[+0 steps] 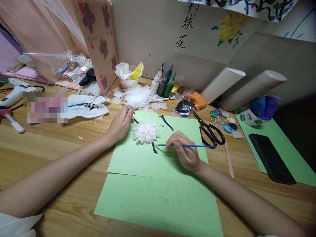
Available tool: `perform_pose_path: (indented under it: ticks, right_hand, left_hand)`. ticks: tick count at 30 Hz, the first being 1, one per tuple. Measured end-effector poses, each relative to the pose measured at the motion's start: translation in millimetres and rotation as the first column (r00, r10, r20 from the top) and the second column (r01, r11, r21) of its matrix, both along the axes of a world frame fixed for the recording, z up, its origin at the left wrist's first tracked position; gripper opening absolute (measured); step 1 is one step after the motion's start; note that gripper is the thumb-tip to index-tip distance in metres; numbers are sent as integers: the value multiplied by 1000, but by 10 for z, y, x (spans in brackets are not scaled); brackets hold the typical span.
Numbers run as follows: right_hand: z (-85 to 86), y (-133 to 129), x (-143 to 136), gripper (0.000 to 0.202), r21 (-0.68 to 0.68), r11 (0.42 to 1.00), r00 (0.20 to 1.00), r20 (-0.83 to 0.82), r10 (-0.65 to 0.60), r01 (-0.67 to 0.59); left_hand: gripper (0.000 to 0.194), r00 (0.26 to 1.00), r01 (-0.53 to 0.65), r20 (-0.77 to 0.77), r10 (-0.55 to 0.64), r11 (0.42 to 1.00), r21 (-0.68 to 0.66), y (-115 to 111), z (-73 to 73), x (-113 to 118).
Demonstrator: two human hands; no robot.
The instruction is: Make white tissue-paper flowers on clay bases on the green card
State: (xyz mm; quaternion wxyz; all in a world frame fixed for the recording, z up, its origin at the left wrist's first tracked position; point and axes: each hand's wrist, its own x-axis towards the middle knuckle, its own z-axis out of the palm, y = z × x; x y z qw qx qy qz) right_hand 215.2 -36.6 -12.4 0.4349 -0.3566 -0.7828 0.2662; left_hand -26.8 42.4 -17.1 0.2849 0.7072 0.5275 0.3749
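My right hand [185, 152] pinches a thin paintbrush with a blue handle [197, 145]. Its tip meets a short black painted stroke [154, 148] on the upper sheet of green paper [138, 161]. Above that stroke sits a fluffy white paper flower [145, 132]. Another black stroke [167, 122] and a small dark mark lie to the flower's upper right. My left hand [122, 123] rests at the paper's upper left edge with curled fingers, beside a black stroke partly covered by them. Whether those fingers grip anything is hidden.
Black scissors [209, 130] and a wooden stick [229, 160] lie right of the paper, then a black phone-like slab [271, 158]. Behind stand paint bottles [169, 86], white tissue pieces [137, 96] and a bowl [129, 80]. A glue gun [18, 90] lies left.
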Motion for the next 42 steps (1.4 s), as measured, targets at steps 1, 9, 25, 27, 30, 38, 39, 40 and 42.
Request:
perform_pose_path:
  ticks: [1,9,25,27,30,38,39,40,42]
  right_hand:
    - [-3,-2,1,31,-9,1000,1000,-1,23,-23]
    - [-27,-18,11,33,29,998,996,-71,53,-51]
    - [4,13,33,33,119,990,965,-258,-44,77]
    - [63,89,76,27,159,970,951,-279,-133,182]
    - [194,248,267,17,218,898,913,-241,-329,381]
    - [232,324,1487,9,600,672,687,261,-678,435]
    - [204,279,1618,11,599,684,646,335,-686,416]
    - [177,231,1725,13,590,695,606,392,-692,411]
    - [132,141,1867,17,566,711,532,482,-696,418]
  left_hand:
    - [27,1000,-1,-1,1,1000,-1,-2,3,0]
    - [27,1000,-5,-9,5,1000,2,-6,12,5]
    - [30,1000,-15,-1,15,999,-39,-14,40,-19]
    - [30,1000,-28,-10,28,998,-49,-17,48,-25]
    - [31,999,-38,-10,37,997,-60,-11,51,-36]
    - [33,998,-34,-45,32,998,-50,43,29,-95]
    - [33,998,-38,-55,36,998,-43,47,35,-100]
    - [33,997,-48,-65,45,998,-34,48,44,-103]
    - [33,995,-64,-81,62,998,-18,44,69,-107]
